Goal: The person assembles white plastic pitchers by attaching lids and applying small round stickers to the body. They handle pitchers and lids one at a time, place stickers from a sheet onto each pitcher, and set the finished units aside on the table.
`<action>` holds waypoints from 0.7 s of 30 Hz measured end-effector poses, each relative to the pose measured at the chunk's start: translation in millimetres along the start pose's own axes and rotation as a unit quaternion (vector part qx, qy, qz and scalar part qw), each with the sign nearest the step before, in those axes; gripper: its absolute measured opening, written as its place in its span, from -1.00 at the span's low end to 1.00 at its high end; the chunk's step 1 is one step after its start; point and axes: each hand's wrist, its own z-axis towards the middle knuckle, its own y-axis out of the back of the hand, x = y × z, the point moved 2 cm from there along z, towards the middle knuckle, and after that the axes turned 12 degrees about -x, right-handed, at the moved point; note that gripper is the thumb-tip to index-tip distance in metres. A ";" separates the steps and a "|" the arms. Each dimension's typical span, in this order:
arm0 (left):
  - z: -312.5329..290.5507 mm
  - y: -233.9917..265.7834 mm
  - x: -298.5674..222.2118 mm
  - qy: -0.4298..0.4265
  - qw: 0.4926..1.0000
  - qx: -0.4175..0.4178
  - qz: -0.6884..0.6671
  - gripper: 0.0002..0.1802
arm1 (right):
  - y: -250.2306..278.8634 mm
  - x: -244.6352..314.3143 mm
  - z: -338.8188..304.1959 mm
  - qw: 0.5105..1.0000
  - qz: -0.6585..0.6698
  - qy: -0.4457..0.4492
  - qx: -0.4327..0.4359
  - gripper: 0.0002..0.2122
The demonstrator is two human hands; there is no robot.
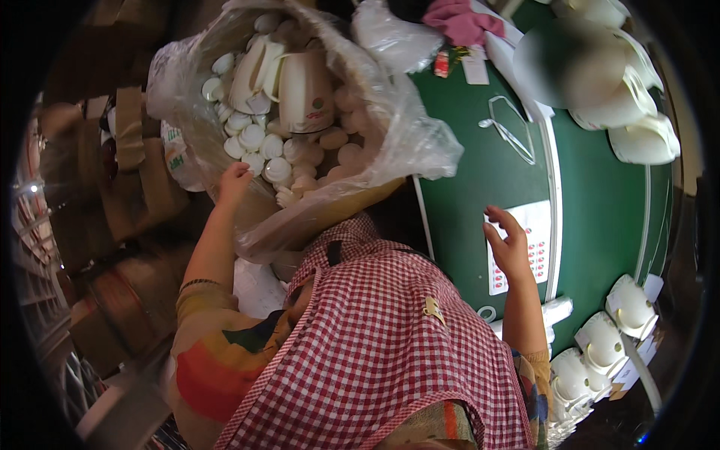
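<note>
My left hand (235,181) is at the near left edge of a large clear plastic bag (416,135), with its fingers curled together. Whether anything small is between them I cannot make out. Inside the bag lie many round white caps (252,138). On top of these rest two white kettle bodies; the right kettle body (306,90) bears a small round mark. My right hand (509,241) hovers above a white sheet of red stickers (534,217) on the green table (459,247). Its thumb and fingers are apart, and I see nothing held.
White kettle bodies (643,139) stand at the table's far right, and more white kettle bodies (600,345) at the near right. A loop of white cord (517,142) and a pink cloth (465,21) lie farther back. Cardboard boxes (120,307) are stacked at left.
</note>
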 end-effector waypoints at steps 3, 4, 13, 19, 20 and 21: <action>14.4 -41.1 44.3 -0.015 0.996 0.054 0.065 -0.52 | -48.8 77.5 39.0 0.991 -0.009 0.125 0.047 -0.75; 17.7 -56.9 53.5 -0.020 0.992 0.084 0.094 -0.46 | -69.3 105.8 55.5 0.984 0.001 0.168 0.068 -0.76; 32.3 -132.3 35.3 -0.223 0.898 0.122 0.359 -0.08 | -365.7 106.9 183.3 0.845 -0.320 0.098 0.418 -0.64; 57.4 -140.7 33.3 -0.182 0.875 0.202 0.400 0.04 | -425.5 119.7 201.7 0.978 -0.176 -0.083 0.074 -0.73; 61.4 -141.5 28.3 -0.172 0.871 0.214 0.407 0.07 | -435.4 106.3 205.8 0.997 -0.052 -0.040 0.049 -0.79; 63.8 -142.7 29.8 -0.165 0.878 0.212 0.397 0.07 | -440.9 116.8 208.9 0.999 0.017 -0.037 0.028 -0.77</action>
